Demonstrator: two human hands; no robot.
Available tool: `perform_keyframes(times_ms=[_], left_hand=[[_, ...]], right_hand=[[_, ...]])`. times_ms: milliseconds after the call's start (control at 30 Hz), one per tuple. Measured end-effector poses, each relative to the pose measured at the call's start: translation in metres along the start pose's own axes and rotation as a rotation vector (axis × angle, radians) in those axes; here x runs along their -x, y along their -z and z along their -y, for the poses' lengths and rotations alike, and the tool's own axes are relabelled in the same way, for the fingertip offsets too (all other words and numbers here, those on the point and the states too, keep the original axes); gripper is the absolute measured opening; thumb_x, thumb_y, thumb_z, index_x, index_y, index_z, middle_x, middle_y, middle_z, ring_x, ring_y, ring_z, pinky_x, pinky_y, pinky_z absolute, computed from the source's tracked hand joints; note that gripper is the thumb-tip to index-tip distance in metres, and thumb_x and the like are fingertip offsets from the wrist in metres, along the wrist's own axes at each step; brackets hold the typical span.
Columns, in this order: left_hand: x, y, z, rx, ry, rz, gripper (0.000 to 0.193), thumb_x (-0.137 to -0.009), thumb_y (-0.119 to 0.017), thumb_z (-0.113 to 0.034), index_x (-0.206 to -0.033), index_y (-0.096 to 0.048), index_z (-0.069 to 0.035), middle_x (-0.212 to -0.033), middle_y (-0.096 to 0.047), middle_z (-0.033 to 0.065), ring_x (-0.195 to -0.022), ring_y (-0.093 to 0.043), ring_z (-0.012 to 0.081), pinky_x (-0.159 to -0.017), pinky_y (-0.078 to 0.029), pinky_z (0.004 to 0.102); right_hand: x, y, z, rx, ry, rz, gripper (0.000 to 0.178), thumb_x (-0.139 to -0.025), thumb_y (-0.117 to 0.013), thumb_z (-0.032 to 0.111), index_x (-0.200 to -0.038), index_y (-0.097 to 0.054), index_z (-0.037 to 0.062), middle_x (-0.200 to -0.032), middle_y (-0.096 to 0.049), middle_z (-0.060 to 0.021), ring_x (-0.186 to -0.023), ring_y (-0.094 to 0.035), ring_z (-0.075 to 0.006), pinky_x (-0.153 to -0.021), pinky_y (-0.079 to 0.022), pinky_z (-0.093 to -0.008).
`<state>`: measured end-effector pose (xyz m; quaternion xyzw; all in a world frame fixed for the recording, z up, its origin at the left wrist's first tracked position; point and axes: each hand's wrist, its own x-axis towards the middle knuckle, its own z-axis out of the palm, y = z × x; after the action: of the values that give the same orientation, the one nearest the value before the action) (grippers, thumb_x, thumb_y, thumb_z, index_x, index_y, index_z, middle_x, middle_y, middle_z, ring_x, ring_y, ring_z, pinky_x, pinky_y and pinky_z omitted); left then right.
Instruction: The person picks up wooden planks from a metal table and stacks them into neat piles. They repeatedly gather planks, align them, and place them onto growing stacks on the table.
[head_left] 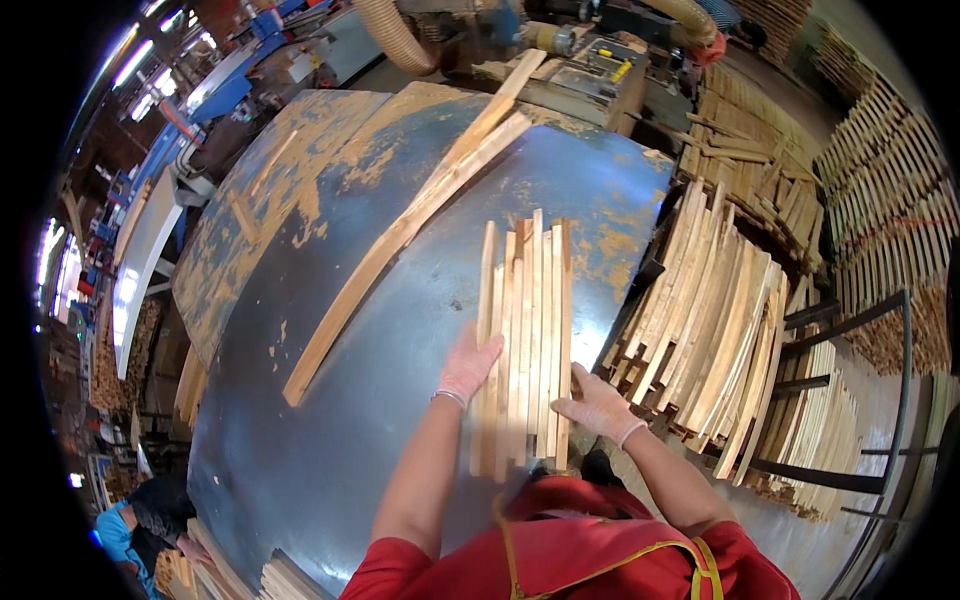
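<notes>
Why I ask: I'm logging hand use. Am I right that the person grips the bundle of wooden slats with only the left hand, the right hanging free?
Not quite. The head view shows both gloved hands on the bundle of wooden slats: the left hand on its left side, the right hand on its right.

Hidden and cut-off parts around the slat bundle

The left hand (468, 366) and right hand (598, 404) cover the lower sides of the wooden slat bundle (524, 340), so the fingers' grip beneath it cannot be seen. The person's red shirt (560, 550) hides the near edge of the blue tabletop (400, 340) and is itself cut by the lower edge. A second person in blue (120, 535) at lower left is half lost in the dark fisheye rim. The machine (590, 70) at the top is too bent and small to read, and the far stacks (880, 210) blur together.
</notes>
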<state>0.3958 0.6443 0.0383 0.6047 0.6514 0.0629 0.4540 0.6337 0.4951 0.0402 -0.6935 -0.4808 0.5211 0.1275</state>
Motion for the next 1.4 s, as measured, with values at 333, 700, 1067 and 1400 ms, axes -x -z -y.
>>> perform_keyframes(times_ms=[333,700,1067,1400], left_hand=[[0.038,-0.004,-0.066,-0.714,-0.238,-0.229,0.074,-0.095,-0.069,-0.037,-0.160,-0.049,-0.007,-0.146,-0.065,0.0254,-0.136,-0.061,0.0447,-0.115,-0.049,0.0514],[0.278,-0.096,-0.274,1.399,-1.221,1.401,0.071,-0.099,-0.077,-0.053,-0.123,-0.071,0.014,-0.112,-0.063,0.0204,-0.082,-0.070,0.0379,-0.070,-0.055,0.0462],[0.295,-0.107,-0.287,1.820,-1.018,1.288,0.051,-0.105,-0.073,-0.033,-0.115,-0.071,0.017,-0.106,-0.065,0.0209,-0.079,-0.072,0.0345,-0.066,-0.060,0.0437],[0.316,-0.051,-0.239,2.362,-0.925,0.988,0.052,-0.094,-0.085,-0.047,-0.105,-0.072,0.003,-0.095,-0.063,0.0075,-0.071,-0.064,0.0221,-0.062,-0.056,0.0357]], right_hand=[[-0.005,0.022,-0.009,0.009,0.170,-0.028,0.101,-0.095,-0.071,0.042,-0.172,-0.021,0.0002,-0.163,-0.047,-0.0317,-0.145,-0.054,-0.0435,-0.124,-0.043,-0.0430],[0.063,0.176,-0.158,0.223,-0.466,-0.867,0.079,-0.091,-0.078,0.040,-0.156,-0.049,0.0050,-0.144,-0.060,-0.0226,-0.129,-0.061,-0.0351,-0.107,-0.054,-0.0454],[0.054,0.197,-0.216,-0.676,-0.385,-0.864,0.076,-0.081,-0.071,-0.002,-0.155,-0.054,-0.0013,-0.102,-0.071,-0.0118,-0.103,-0.072,-0.0223,-0.090,-0.060,-0.0338],[0.101,0.106,-0.086,-1.439,0.129,-0.422,0.090,-0.079,-0.057,-0.003,-0.167,-0.040,0.0018,-0.119,-0.069,-0.0123,-0.088,-0.073,-0.0213,-0.079,-0.066,-0.0356]])
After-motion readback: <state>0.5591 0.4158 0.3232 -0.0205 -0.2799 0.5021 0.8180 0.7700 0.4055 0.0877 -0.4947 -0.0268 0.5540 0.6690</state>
